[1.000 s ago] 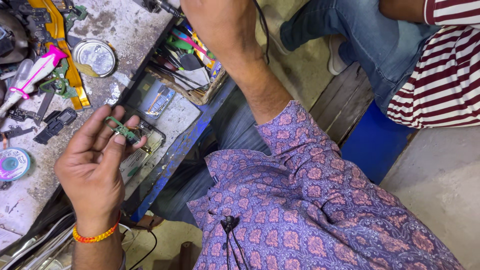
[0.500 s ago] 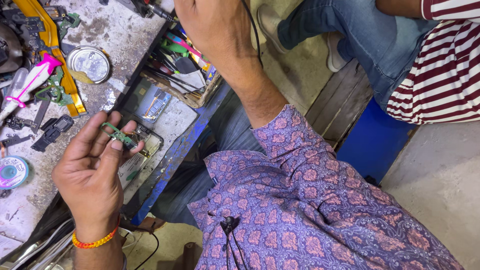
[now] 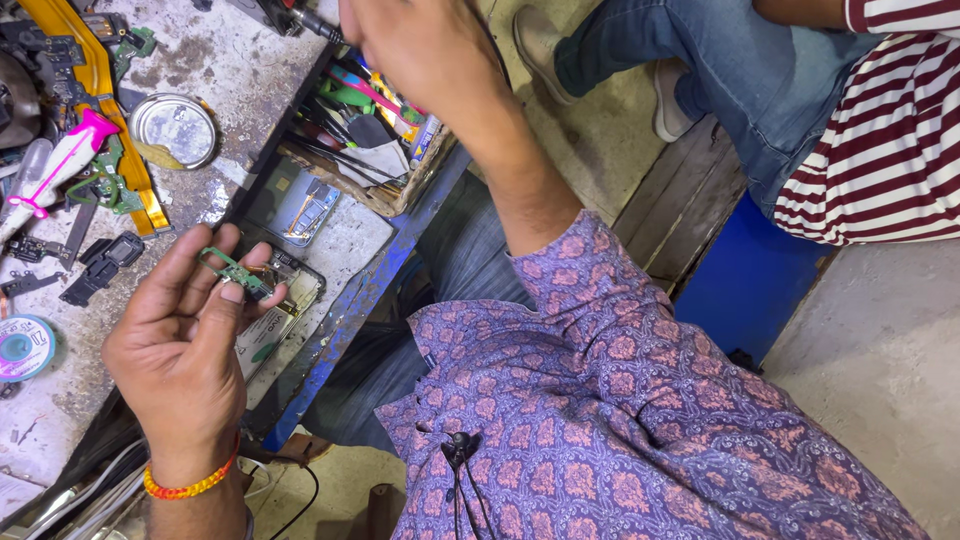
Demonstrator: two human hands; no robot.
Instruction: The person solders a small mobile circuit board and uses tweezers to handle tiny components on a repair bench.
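So my left hand [image 3: 180, 345] is up over the workbench [image 3: 215, 60] with a little green circuit board [image 3: 232, 270] pinched between thumb and fingertips. The fingers are curled in close around it, thumb pressing on one end, the other fingers only loosely bent. The board sits tilted, just above an opened phone [image 3: 285, 290] lying on the bench edge with its insides showing. There's an orange thread bracelet [image 3: 185, 487] on that wrist.

My right hand [image 3: 420, 50] is reaching across to the far side, over a wooden tray [image 3: 385, 200] stuffed with tools: coloured handles, tweezers, that sort of thing. It's seen from the back, so I honestly can't tell how far the fingers are open or whether they've got anything in them.

Rest of the bench is the usual mess: a round metal tin [image 3: 175, 128], a yellow flat tool [image 3: 95, 90] running diagonally, a white-and-pink squeeze bottle [image 3: 55, 170], a spool of solder wick [image 3: 22, 347] near the left edge, some black bits scattered about.

Someone else is next to me — blue jeans [image 3: 720, 70], red-and-white striped shirt [image 3: 890, 120] — sitting on a blue stool [image 3: 750, 290].
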